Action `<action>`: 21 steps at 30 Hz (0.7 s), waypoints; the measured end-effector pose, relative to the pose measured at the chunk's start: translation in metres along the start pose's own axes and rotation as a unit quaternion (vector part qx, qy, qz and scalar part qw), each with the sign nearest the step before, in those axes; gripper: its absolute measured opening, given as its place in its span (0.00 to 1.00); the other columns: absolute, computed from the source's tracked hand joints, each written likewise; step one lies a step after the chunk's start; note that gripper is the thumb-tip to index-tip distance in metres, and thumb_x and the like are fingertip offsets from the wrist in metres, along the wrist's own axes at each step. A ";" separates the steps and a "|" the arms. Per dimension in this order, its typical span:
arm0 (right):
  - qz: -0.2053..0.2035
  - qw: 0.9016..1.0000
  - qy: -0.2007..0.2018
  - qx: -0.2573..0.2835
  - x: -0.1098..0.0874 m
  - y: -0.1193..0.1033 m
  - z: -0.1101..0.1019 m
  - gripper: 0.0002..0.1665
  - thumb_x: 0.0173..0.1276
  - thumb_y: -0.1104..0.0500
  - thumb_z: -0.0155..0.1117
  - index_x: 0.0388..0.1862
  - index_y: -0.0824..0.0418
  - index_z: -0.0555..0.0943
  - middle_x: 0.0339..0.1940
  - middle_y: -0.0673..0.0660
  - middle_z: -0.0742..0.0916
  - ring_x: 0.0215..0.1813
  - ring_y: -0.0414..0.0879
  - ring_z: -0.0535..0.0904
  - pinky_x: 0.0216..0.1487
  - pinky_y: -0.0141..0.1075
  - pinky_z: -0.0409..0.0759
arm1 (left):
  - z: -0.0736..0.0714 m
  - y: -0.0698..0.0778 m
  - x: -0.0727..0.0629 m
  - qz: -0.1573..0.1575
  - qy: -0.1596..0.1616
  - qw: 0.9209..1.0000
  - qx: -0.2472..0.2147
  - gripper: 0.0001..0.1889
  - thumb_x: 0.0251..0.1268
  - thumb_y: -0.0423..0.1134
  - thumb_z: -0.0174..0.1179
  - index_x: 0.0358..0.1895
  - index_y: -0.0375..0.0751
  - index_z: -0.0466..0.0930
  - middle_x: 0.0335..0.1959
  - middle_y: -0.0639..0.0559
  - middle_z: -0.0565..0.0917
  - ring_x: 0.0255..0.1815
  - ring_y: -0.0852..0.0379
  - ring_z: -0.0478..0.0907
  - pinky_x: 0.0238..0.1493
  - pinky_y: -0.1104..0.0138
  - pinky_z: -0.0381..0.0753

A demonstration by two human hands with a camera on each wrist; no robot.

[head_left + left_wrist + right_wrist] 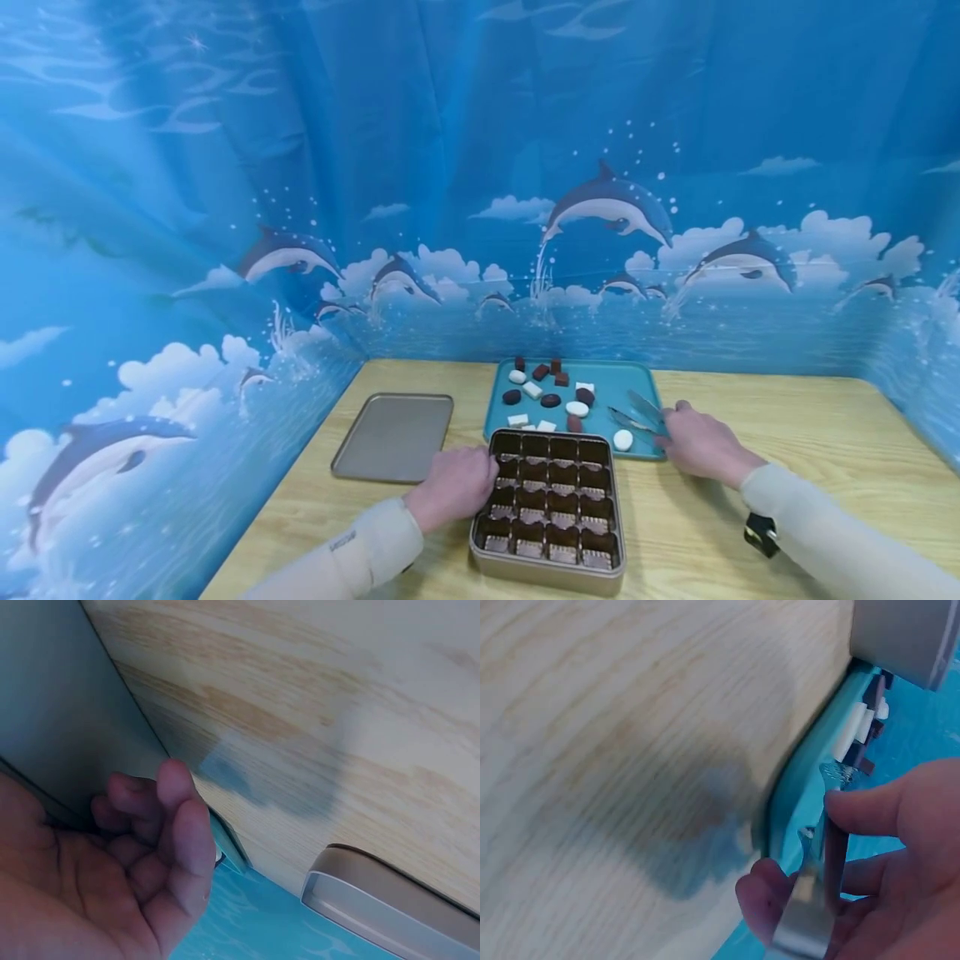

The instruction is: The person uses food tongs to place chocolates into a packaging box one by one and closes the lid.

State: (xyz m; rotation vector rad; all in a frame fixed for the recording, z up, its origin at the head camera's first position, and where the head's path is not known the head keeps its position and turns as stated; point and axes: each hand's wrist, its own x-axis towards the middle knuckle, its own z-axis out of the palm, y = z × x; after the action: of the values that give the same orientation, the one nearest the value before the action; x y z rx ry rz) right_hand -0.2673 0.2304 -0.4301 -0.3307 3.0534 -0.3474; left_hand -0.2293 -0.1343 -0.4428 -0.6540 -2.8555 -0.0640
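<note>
A gold-brown square tin (551, 577) stands near the front, fitted with a dark brown compartment insert (564, 520); no sweets show in its compartments. My left hand (457, 485) grips the tin's left rim with curled fingers (174, 840); the thumb tip is hidden. Behind the tin lies a teal tray (630, 379) with several dark and white chocolates (551, 400). My right hand (701, 440) holds small metal tongs (821, 877) between thumb and fingers over the tray's right side. The tongs' arms are apart, with nothing between them, near a white round chocolate (622, 440).
At the left of the wooden table (795, 433) lies a flat gold-brown lid (393, 437), behind my left hand. A blue dolphin-print curtain (450, 167) hangs behind the table and along its left side.
</note>
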 end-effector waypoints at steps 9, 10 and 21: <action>-0.026 0.999 0.008 0.030 -0.028 -0.001 -0.017 0.31 0.70 0.55 0.65 0.63 0.77 0.73 0.54 0.76 0.80 0.45 0.65 0.83 0.40 0.59 0.83 | 0.000 0.001 0.002 -0.005 -0.009 1.000 -0.004 0.18 0.76 0.43 0.49 0.23 0.44 0.73 0.17 0.52 0.73 0.18 0.51 0.74 0.16 0.60 0.72; -0.032 0.999 0.006 0.026 -0.031 -0.002 -0.018 0.31 0.70 0.55 0.65 0.63 0.77 0.74 0.55 0.76 0.79 0.46 0.67 0.82 0.42 0.61 0.83 | -0.001 0.001 0.002 -0.007 -0.012 1.000 -0.006 0.18 0.76 0.43 0.49 0.23 0.44 0.74 0.17 0.52 0.73 0.18 0.51 0.74 0.16 0.60 0.72; -0.039 0.999 -0.018 0.026 -0.045 -0.011 -0.014 0.27 0.69 0.57 0.65 0.60 0.75 0.77 0.50 0.68 0.82 0.38 0.53 0.82 0.38 0.53 0.85 | -0.001 0.000 0.000 -0.006 -0.023 1.000 -0.016 0.18 0.77 0.42 0.48 0.24 0.43 0.73 0.17 0.53 0.70 0.16 0.55 0.70 0.16 0.62 0.71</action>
State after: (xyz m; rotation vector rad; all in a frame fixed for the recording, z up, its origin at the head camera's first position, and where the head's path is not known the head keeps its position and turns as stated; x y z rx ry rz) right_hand -0.2225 0.2322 -0.4131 -0.4488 2.9953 -0.4188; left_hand -0.2287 -0.1342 -0.4419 -0.6522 -2.9083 -0.0979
